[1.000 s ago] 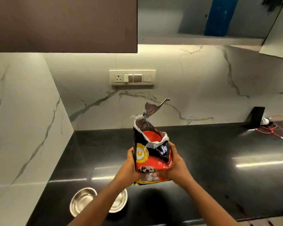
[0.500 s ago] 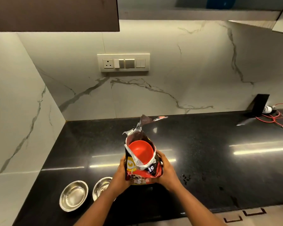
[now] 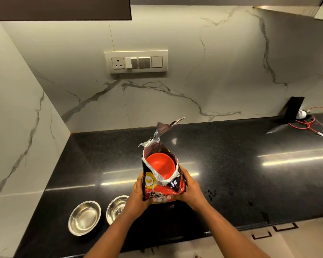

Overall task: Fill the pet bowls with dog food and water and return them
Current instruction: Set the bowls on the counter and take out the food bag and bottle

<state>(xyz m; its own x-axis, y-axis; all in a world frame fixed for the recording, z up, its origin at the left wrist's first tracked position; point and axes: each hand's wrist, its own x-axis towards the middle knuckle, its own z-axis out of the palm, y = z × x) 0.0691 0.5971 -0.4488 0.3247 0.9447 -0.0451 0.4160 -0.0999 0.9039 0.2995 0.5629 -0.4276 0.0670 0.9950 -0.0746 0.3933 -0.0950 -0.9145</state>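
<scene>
A red and black dog food bag (image 3: 161, 189) with a torn-open top stands upright on or just above the black countertop (image 3: 231, 174). A red plastic scoop bowl (image 3: 160, 165) sits in its mouth. My left hand (image 3: 138, 195) grips the bag's left side and my right hand (image 3: 191, 190) grips its right side. Two empty steel pet bowls rest on the counter at the front left: one bowl (image 3: 84, 217) in full view, the other bowl (image 3: 117, 208) partly hidden behind my left wrist.
Marble walls close the counter at the left and back, with a switch panel (image 3: 136, 61) above. A dark cabinet (image 3: 60, 8) hangs overhead. At the far right lie a black stand (image 3: 294, 108) and red cables (image 3: 309, 123). Small dark specks (image 3: 211, 192) dot the counter.
The bag came down from chest height to the counter, held by both hands throughout. The view tilted downward, bringing both steel bowls into sight.
</scene>
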